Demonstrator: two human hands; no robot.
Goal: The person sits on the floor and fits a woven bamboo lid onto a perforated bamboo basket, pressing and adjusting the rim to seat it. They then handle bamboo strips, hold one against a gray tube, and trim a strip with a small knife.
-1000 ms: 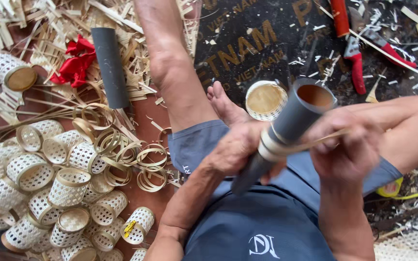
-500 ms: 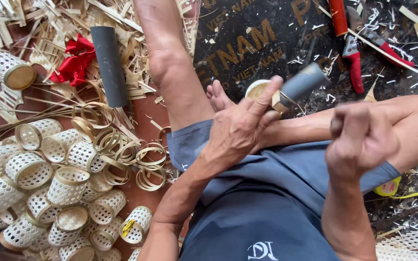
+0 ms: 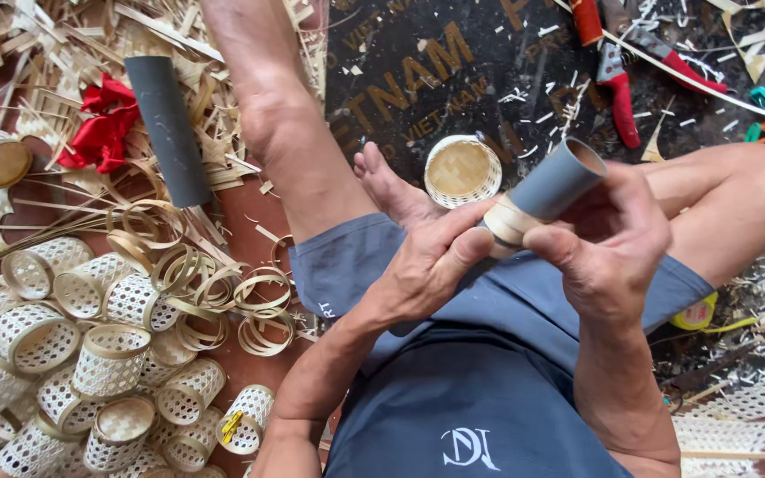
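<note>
Both hands meet over the lap. The left hand (image 3: 427,265) comes up from below, fingers curled shut around the lower end of a grey tube (image 3: 552,184), thumb pressed on the pale bamboo band (image 3: 508,221) wrapped around it. The right hand (image 3: 617,243) closes on the same band from the other side, thumb touching it, while the tube's open end tilts up and away. I count 2 grey tubes: this 1 and a second tube (image 3: 168,128) lying on the floor beside a red cloth (image 3: 99,124). 1 small round woven lid (image 3: 462,168) sits just beyond the bare foot (image 3: 391,186). Woven cylinders (image 3: 90,354) crowd the floor on the left, too many to count surely; loose bamboo rings (image 3: 223,292) lie between them and the thigh. Red-handled pliers (image 3: 617,84) rest well apart on the dark mat (image 3: 418,80).
</note>
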